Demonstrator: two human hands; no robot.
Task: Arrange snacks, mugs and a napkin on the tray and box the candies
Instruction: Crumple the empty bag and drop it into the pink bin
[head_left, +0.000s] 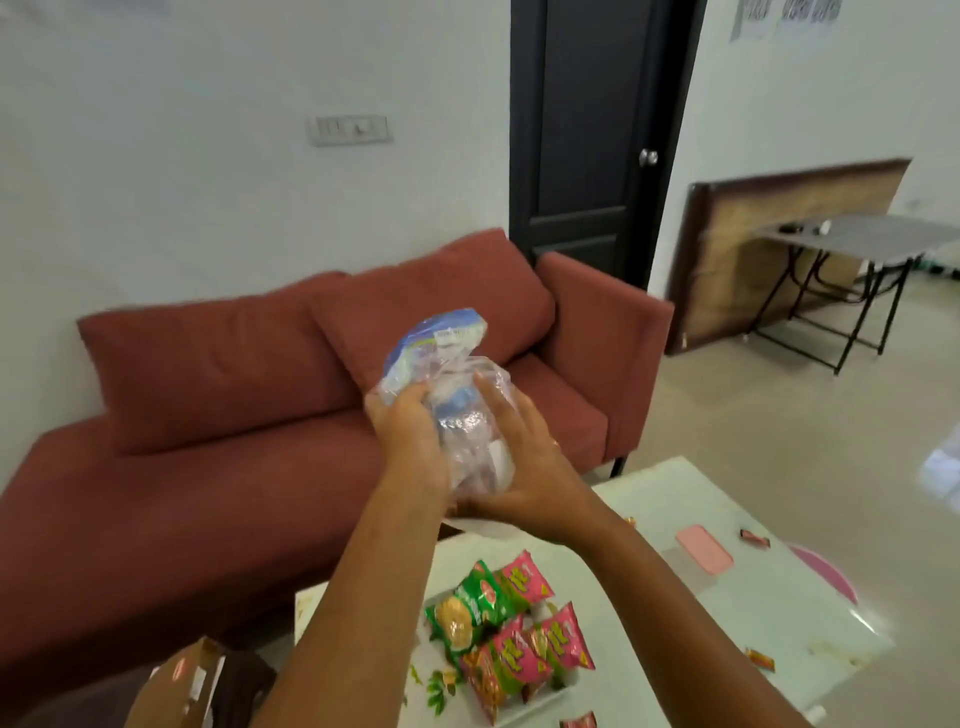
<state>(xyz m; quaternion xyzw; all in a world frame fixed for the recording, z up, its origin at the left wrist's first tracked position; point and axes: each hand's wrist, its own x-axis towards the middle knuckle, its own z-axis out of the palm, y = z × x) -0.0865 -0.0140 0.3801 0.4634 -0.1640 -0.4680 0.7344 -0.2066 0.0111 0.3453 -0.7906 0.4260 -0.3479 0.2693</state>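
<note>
Both hands hold a clear plastic pack with blue print (441, 353), likely napkins, up in the air over the table's far edge. My left hand (410, 441) grips its left side. My right hand (524, 467) cups it from the right and below. On the white tray with a floral print (415, 686) lie several snack packets, a green one (475, 605) and pink ones (545, 644). A pink box lid (704, 548) rests on the white table (753, 603). Wrapped candies lie loose at the table's right side (910, 539) and front right (759, 660).
A rust-red sofa (218, 405) stands behind the table on the left. A cardboard box (176, 686) sits at the lower left. A pink round object (826, 569) is at the table's right edge. A dark door (587, 130) and a folding table (852, 239) are farther back.
</note>
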